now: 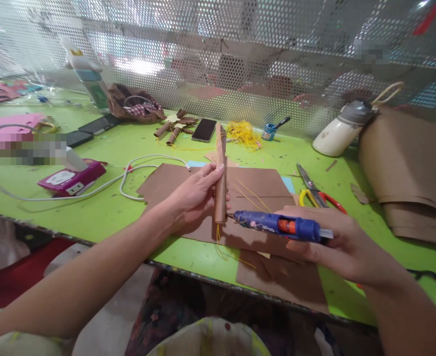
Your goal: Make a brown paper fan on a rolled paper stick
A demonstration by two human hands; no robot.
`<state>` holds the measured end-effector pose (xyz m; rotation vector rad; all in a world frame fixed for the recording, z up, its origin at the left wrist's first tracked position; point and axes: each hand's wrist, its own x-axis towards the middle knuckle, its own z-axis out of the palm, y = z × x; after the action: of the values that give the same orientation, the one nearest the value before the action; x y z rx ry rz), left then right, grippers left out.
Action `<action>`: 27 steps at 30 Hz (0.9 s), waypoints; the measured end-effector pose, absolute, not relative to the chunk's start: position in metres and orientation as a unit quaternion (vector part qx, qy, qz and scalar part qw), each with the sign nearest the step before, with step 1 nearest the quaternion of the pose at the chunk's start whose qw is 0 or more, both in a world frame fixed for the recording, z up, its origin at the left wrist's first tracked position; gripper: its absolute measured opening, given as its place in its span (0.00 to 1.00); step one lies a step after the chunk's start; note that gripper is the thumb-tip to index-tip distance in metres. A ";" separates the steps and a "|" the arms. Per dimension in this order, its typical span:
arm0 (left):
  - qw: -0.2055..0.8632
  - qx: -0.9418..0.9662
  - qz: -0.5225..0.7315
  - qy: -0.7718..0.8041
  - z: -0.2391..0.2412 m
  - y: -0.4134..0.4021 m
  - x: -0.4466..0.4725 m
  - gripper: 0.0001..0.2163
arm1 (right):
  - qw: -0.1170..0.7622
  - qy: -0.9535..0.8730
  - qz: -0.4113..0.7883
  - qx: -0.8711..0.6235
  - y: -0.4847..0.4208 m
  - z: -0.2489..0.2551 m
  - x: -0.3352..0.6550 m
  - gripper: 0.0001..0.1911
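My left hand [205, 190] is closed around a rolled brown paper tube [221, 200], held nearly upright over the table. Yellow strings [218, 237] hang out of the tube's lower end. In my right hand [336, 247] is a blue hot glue gun [258, 221], its nozzle pointing left at the tube's lower right edge; whether it touches cannot be made out. Beneath both hands lie flat sheets of brown paper [188, 225], with loose yellow strings on them. Scissors [310, 187] with yellow and red handles rest just beyond my right hand.
A power strip [73, 179] and white cable [103, 190] lie at left. Toward the back are several finished paper rolls [173, 129], a phone [203, 130], yellow string [243, 133] and a blue jar [269, 132]. A bottle [338, 128] and brown paper [407, 168] stand at right, before perforated metal [221, 54].
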<state>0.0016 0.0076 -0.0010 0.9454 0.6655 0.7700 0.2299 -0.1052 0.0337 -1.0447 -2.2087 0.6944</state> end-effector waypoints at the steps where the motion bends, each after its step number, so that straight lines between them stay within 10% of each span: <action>1: 0.768 0.436 0.357 0.306 -0.001 0.008 0.002 0.06 | 0.299 -0.834 0.255 -0.388 -0.105 0.034 0.230 0.13; 27: 0.778 0.424 0.362 0.290 -0.004 0.007 0.001 0.08 | 0.302 -0.862 0.205 -0.351 -0.104 0.036 0.230 0.13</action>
<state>0.0008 0.0069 -0.0036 0.9166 0.6269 0.7829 0.2299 -0.1040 0.0359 -0.9309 -2.2863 0.5428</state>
